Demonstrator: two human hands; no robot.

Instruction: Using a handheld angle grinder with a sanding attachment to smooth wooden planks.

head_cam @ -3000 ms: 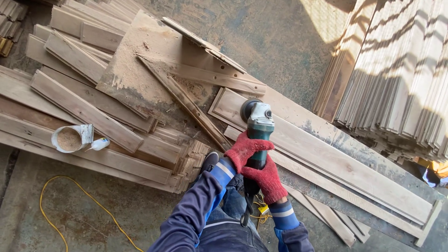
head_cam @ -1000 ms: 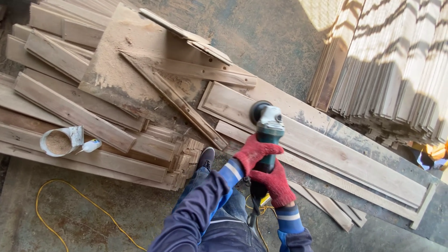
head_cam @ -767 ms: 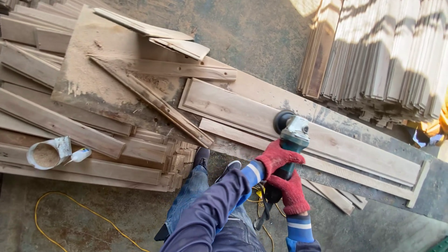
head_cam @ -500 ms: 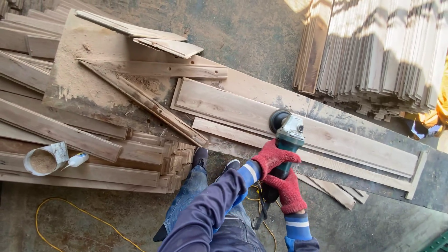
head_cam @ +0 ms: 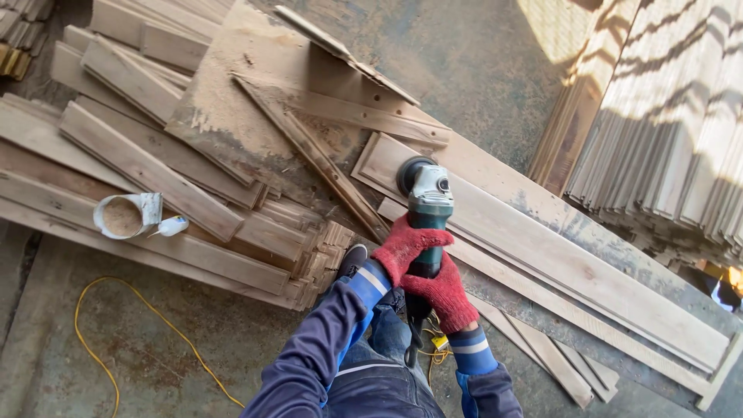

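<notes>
Both hands, left hand [head_cam: 408, 246] and right hand [head_cam: 443, 292], are closed round the angle grinder [head_cam: 426, 203], whose disc sits on the near end of the long plank [head_cam: 542, 255]. Plank surface toward its far right end: bare, open run. Left of the disc: slanted batten [head_cam: 317, 159] and sawdust-covered board [head_cam: 255, 101] lie close. Further left, plank pile [head_cam: 155, 193] carries a sawdust can [head_cam: 124, 217]. Upper right: stacked slats [head_cam: 665, 131] wall off that side. Floor [head_cam: 480, 70] beyond the plank is open.
</notes>
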